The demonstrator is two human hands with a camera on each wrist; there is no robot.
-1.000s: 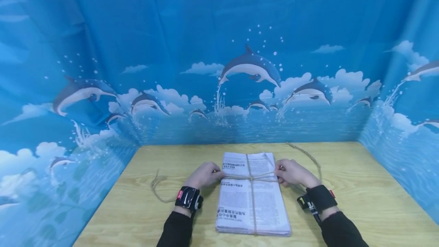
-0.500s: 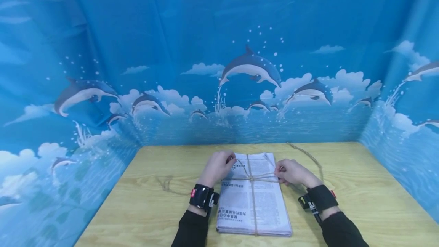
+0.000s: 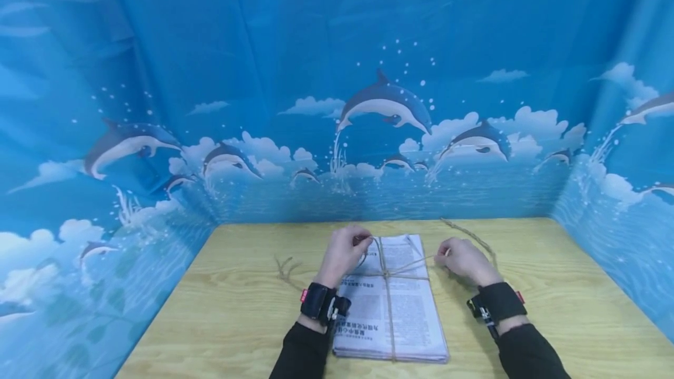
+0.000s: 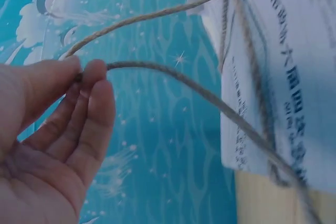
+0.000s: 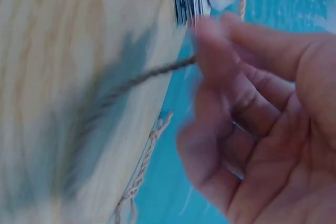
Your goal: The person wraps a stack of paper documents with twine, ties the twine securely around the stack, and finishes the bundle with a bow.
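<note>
A stack of newspapers [image 3: 368, 314] lies on the table, bound crosswise with twine [image 3: 390, 320]. A knot [image 3: 387, 274] sits where the strands cross. Above the stack's upper left edge, my left hand [image 3: 341, 257] pinches one strand between thumb and fingertips. In the left wrist view that strand [image 4: 178, 74] bends in a loop away from the fingers. My right hand [image 3: 467, 261], just off the stack's right side, pinches the other strand, which runs from the knot to the fingers. Its tail [image 5: 163, 69] hangs out of the right hand's fingers in the right wrist view.
The wooden table [image 3: 226, 332] carries the stack. A frayed twine end [image 3: 286, 271] lies left of the left hand, and another twine length [image 3: 471, 235] stretches to the table's back edge. A blue dolphin-print curtain [image 3: 295, 45] encloses the back and sides.
My left hand has moved up and right from the stack's left edge, bending its strand into a loop and dragging the frayed end rightward. My right hand has shifted slightly right, drawing its strand outward.
</note>
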